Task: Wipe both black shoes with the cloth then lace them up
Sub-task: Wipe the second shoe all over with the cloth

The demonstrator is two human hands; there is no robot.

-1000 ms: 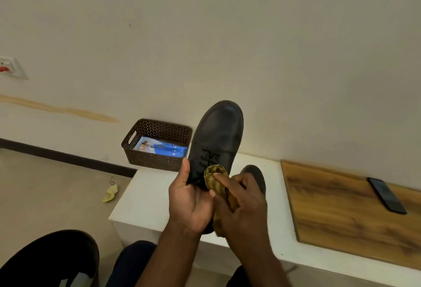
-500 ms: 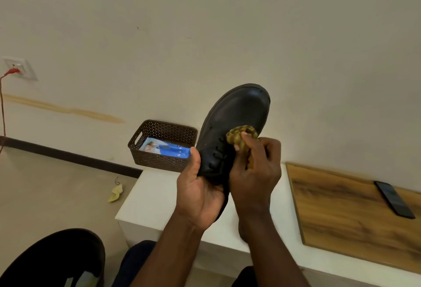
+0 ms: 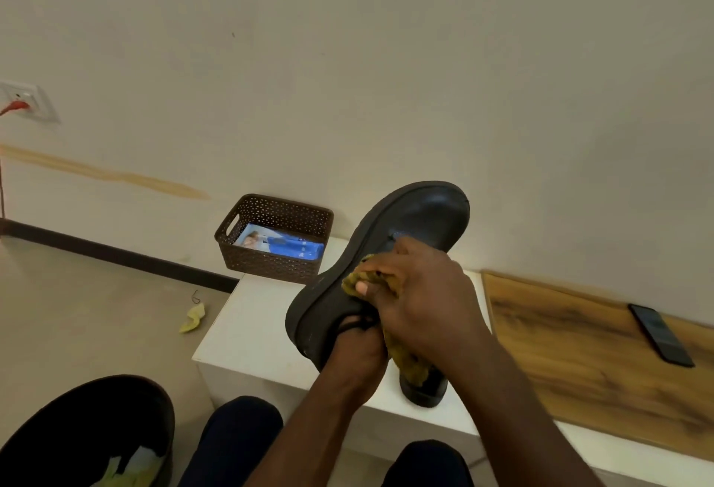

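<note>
A black lace-up shoe [image 3: 421, 216] is held up over the white bench, tilted onto its side with the sole edge facing left and the toe pointing up and right. My left hand [image 3: 357, 347] grips it from below at the heel end. My right hand [image 3: 421, 301] grips a yellow-green cloth [image 3: 371, 281] and presses it against the shoe's side; the cloth's tail hangs down below the hand. The second black shoe [image 3: 423, 390] stands on the bench behind my arms, mostly hidden.
A brown perforated basket [image 3: 270, 258] with a blue packet stands at the white bench's [image 3: 247, 332] back left. A wooden board [image 3: 579, 351] with a dark phone [image 3: 660, 334] lies to the right. A black bin [image 3: 85, 428] sits at the lower left, with a yellow scrap [image 3: 192, 318] on the floor.
The shoe has rolled from lace-side up onto its side and tipped toe to the right. My right hand moved the cloth from the toe area down along the shoe's side.
</note>
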